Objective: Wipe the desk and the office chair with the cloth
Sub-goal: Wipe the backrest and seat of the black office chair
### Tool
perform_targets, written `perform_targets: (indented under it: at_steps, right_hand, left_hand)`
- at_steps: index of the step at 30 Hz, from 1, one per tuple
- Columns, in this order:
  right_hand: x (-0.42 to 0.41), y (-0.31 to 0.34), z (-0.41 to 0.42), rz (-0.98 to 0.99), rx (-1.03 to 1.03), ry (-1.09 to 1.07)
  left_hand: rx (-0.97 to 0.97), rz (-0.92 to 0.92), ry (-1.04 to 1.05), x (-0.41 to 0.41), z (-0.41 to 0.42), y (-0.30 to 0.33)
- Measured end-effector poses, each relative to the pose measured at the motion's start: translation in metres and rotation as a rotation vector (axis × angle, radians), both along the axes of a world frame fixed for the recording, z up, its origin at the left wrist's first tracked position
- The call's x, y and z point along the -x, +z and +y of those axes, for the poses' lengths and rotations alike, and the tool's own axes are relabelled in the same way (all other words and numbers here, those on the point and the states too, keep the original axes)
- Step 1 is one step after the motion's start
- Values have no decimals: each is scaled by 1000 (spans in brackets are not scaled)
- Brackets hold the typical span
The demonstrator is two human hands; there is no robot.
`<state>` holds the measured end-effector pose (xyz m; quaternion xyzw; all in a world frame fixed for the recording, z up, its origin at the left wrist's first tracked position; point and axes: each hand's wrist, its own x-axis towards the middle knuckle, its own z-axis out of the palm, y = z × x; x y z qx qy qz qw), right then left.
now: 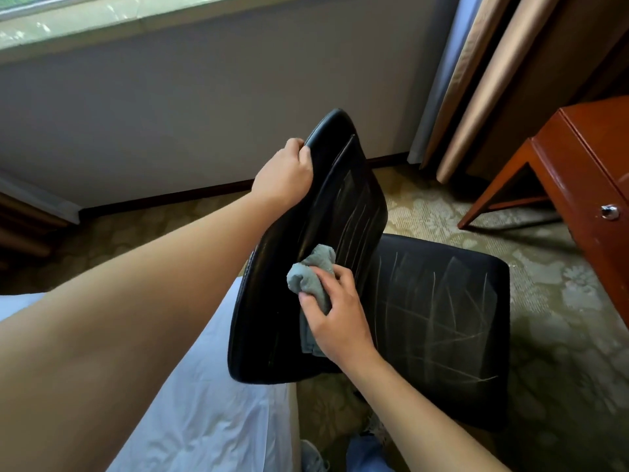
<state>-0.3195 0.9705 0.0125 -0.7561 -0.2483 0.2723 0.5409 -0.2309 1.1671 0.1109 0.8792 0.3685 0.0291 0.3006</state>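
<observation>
The left hand (284,172) is gripping the black leather office chair's (442,311) backrest top; the right hand (335,318) is pressing a crumpled grey cloth (311,272) against it (chair base hidden, red-brown wooden table (578,165) cut off right).

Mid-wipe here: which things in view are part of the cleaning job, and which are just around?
Part of the job:
- grey cloth, held by the right hand
- chair backrest, gripped at its top by the left hand
- chair seat
- wooden desk

Just around:
- curtains
- white bedding
- patterned carpet
- window sill
</observation>
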Motion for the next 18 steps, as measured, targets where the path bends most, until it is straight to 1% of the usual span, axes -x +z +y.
perform_targets:
  at_steps: [3, 6, 11, 14, 18]
  right_hand:
    - [-33, -6, 21, -14, 12, -85]
    - [-86, -4, 51, 6, 52, -199]
    - [-172, 2, 97, -21, 163, -302]
    - [-186, 2, 107, -55, 194, -339]
    - [-167, -3, 97, -55, 160, -319]
  left_hand:
    - [-12, 29, 11, -5, 1, -10]
    - [-18, 11, 32, -6, 3, -18]
    - [-144, 4, 3, -12, 3, -21]
    - [-198, 7, 4, -13, 5, -24]
    - [-224, 34, 6, -9, 5, -30]
